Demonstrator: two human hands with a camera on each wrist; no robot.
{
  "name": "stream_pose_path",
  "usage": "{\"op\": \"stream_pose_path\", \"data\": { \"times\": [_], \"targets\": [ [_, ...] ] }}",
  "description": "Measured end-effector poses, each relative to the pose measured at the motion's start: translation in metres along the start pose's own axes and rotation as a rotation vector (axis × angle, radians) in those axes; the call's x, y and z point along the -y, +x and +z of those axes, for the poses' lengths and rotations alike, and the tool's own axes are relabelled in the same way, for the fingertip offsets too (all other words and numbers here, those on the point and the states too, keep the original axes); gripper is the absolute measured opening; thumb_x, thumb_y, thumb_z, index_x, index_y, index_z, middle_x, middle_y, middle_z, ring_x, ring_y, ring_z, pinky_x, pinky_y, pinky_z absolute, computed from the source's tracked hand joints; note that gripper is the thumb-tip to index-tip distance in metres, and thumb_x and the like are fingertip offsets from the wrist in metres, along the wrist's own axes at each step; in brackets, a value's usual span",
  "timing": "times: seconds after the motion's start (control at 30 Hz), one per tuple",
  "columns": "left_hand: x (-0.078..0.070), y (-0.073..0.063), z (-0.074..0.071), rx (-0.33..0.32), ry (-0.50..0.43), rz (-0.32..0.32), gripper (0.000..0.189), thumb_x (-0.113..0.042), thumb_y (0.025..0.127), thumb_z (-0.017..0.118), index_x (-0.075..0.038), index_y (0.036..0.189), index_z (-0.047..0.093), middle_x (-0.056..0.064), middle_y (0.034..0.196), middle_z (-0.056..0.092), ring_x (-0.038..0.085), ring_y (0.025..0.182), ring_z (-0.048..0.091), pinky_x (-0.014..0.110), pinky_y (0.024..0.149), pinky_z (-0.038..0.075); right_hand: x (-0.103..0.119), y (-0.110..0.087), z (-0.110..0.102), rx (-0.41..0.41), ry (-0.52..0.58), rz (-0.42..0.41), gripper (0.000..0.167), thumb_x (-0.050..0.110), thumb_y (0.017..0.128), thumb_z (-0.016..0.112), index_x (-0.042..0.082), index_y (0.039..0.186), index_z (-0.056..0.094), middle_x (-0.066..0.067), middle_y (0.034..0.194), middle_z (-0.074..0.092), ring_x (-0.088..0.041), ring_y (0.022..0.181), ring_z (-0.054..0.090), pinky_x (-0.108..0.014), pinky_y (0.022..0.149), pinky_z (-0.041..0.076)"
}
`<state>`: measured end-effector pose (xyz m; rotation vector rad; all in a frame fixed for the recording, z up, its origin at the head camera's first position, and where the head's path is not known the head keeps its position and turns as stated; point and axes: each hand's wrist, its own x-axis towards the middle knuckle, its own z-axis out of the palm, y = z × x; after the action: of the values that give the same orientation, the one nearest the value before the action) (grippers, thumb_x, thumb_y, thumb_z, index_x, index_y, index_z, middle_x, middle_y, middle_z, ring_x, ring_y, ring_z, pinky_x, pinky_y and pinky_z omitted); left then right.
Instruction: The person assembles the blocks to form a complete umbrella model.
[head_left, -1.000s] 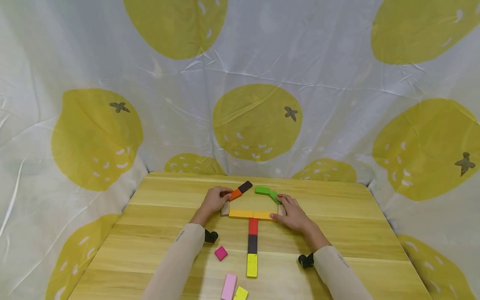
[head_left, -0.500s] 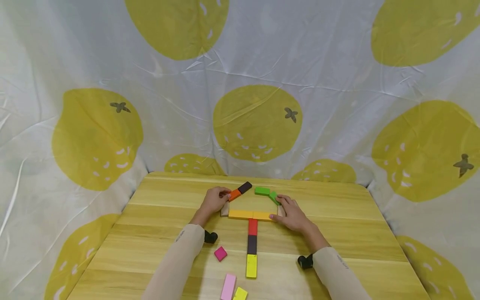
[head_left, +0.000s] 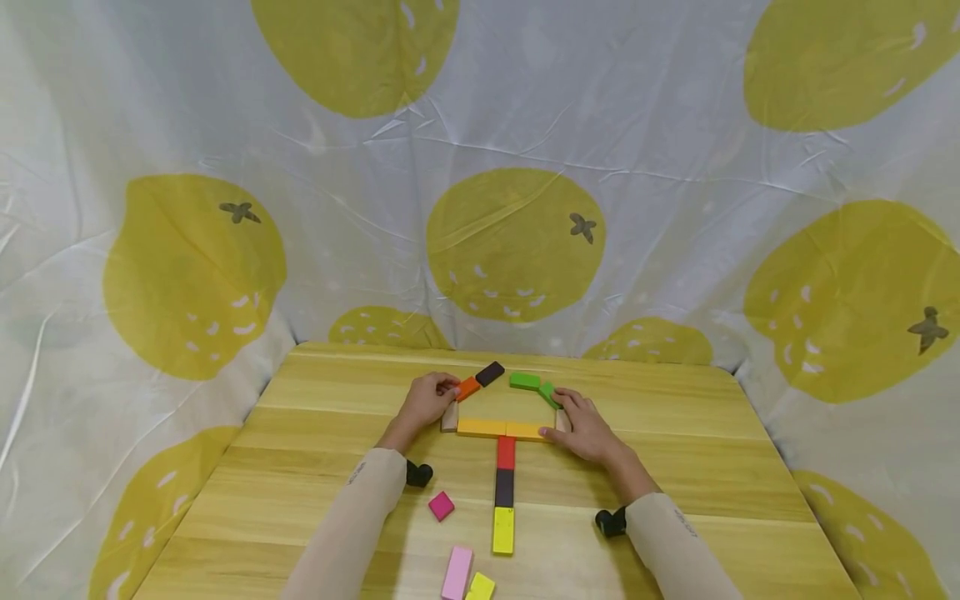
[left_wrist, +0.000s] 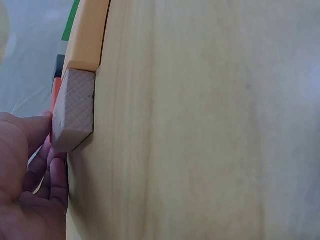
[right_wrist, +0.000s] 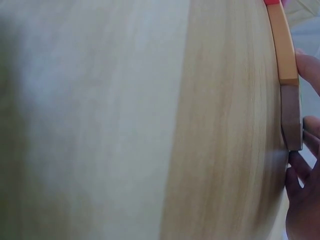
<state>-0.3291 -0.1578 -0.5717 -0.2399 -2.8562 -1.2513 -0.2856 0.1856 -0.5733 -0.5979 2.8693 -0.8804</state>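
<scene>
Just left of the far black block [head_left: 491,374] and slanting lengthwise toward it, the orange block [head_left: 468,388] sits pinched in the nearer left hand's [head_left: 427,402] fingers, the right hand's [head_left: 588,427] spread loosely.

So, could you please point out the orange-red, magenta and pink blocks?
Orange-red block [head_left: 468,387]: head view, top face.
Magenta block [head_left: 442,506]: head view, top face.
Pink block [head_left: 457,570]: head view, top face.

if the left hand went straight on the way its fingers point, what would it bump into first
The orange block, which is right at the fingertips of the left hand. The dark block looks next in line, though exact depth is hard to judge.
</scene>
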Motion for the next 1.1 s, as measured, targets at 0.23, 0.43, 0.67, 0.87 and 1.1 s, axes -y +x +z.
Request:
{"op": "stream_pose_path", "data": {
  "times": [0.23, 0.43, 0.67, 0.87, 1.1],
  "targets": [
    [0.0018, 0.0009, 0.0018, -0.007, -0.014, -0.007, 0.02, -0.019, 0.101, 0.068, -0.01, 0.118, 0.075, 0.004, 0.102, 0.073, 0.017, 0.091, 0.068, 0.036, 0.084, 0.06, -0.0034, 0.0009, 0.0019, -0.007, -0.013, -0.006, 0.084, 0.055, 0.094, 0.068, 0.005, 0.157, 0.04, -0.012, 0.165, 0.034, -0.038, 0.142, 0.04, -0.059, 0.116, 0.04],
    [0.0001, -0.0001, 0.0015, -0.004, -0.023, -0.014, 0.021, -0.018, 0.101, 0.067, -0.008, 0.118, 0.075, 0.006, 0.103, 0.073, 0.018, 0.09, 0.068, 0.037, 0.083, 0.059, -0.005, 0.0012, 0.0024, -0.006, 0.0, -0.012, 0.085, 0.055, 0.094, 0.068, 0.005, 0.158, 0.039, -0.012, 0.166, 0.033, -0.039, 0.144, 0.038, -0.061, 0.117, 0.038],
    [-0.0024, -0.0021, 0.0002, 0.0, -0.025, -0.011, 0.021, -0.017, 0.102, 0.067, -0.007, 0.119, 0.074, 0.008, 0.103, 0.073, 0.02, 0.092, 0.068, 0.038, 0.084, 0.059, -0.0024, 0.0012, 0.0014, -0.001, 0.01, -0.008, 0.085, 0.054, 0.095, 0.068, 0.005, 0.158, 0.039, -0.014, 0.166, 0.032, -0.04, 0.145, 0.037, -0.062, 0.117, 0.037],
    [-0.0019, -0.0018, 0.0002, -0.019, -0.012, 0.002, 0.02, -0.017, 0.101, 0.068, -0.008, 0.117, 0.075, 0.007, 0.102, 0.073, 0.019, 0.089, 0.067, 0.037, 0.082, 0.059, -0.0015, 0.0022, 0.0021, -0.014, 0.003, -0.014, 0.084, 0.052, 0.094, 0.07, 0.005, 0.157, 0.041, -0.013, 0.165, 0.035, -0.039, 0.144, 0.038, -0.061, 0.116, 0.038],
    [-0.0005, -0.0004, 0.0029, -0.01, -0.013, 0.008, 0.022, -0.018, 0.102, 0.067, -0.007, 0.119, 0.074, 0.007, 0.103, 0.073, 0.019, 0.091, 0.068, 0.038, 0.084, 0.059, -0.0039, 0.0018, 0.0026, -0.008, -0.002, -0.007, 0.084, 0.052, 0.093, 0.07, 0.005, 0.157, 0.041, -0.012, 0.165, 0.035, -0.039, 0.144, 0.038, -0.06, 0.117, 0.038]
  ]
}}
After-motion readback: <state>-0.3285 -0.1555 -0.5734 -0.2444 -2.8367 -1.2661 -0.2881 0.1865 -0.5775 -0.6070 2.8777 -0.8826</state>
